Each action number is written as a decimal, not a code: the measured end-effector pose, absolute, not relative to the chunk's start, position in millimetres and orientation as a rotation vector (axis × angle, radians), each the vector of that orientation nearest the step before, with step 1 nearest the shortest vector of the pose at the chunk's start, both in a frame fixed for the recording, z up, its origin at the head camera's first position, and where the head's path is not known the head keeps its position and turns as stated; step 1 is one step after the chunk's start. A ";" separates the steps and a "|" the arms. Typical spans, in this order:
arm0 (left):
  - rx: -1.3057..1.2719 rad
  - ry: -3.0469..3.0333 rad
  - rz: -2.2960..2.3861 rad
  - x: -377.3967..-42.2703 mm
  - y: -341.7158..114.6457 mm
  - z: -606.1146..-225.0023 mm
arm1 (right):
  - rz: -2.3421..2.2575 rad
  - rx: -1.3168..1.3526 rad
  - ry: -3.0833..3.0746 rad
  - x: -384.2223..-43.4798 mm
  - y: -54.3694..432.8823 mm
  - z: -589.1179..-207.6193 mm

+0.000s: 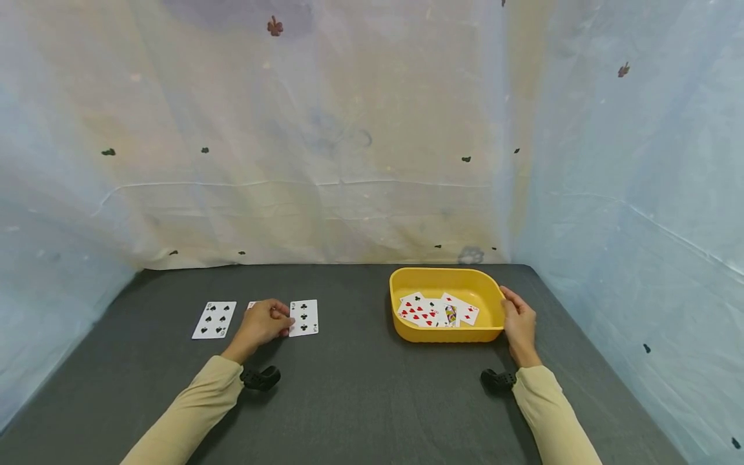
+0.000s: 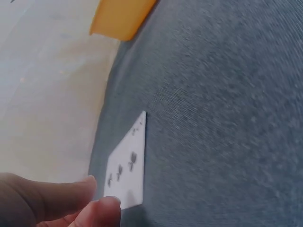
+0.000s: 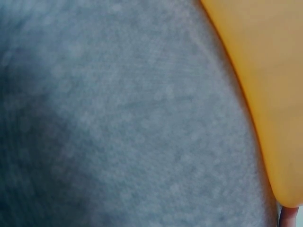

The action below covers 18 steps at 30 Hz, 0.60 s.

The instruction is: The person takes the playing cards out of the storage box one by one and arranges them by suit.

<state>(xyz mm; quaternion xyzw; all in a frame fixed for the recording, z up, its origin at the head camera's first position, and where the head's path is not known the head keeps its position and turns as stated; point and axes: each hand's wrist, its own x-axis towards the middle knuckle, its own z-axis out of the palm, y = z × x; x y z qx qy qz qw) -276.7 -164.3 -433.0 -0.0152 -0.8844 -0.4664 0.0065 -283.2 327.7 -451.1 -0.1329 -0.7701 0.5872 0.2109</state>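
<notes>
My left hand (image 1: 264, 326) pinches the near left edge of a playing card, the three of clubs (image 1: 308, 318). In the left wrist view this card (image 2: 129, 172) extends beyond the thumb and finger, face up, close to the table. My left hand mostly covers another card (image 1: 251, 304), only a corner of it showing. Farther left lies a six of spades (image 1: 214, 320). At the right, my right hand (image 1: 520, 326) grips the right rim of a yellow plastic tub (image 1: 447, 276). Several face-up cards (image 1: 427, 312) overlap inside it.
The dark grey cloth-covered table (image 1: 354, 387) runs back to a pale, stained sheet (image 1: 349, 129) behind it. Another sheet (image 1: 639, 226) hangs along the right side. In the right wrist view the tub's outer wall (image 3: 274, 94) stands close beside bare cloth.
</notes>
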 end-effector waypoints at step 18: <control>-0.293 -2.630 -1.760 -283.3 -144.8 -411.9 | 1.612 -0.395 -2.135 -284.3 326.1 -452.0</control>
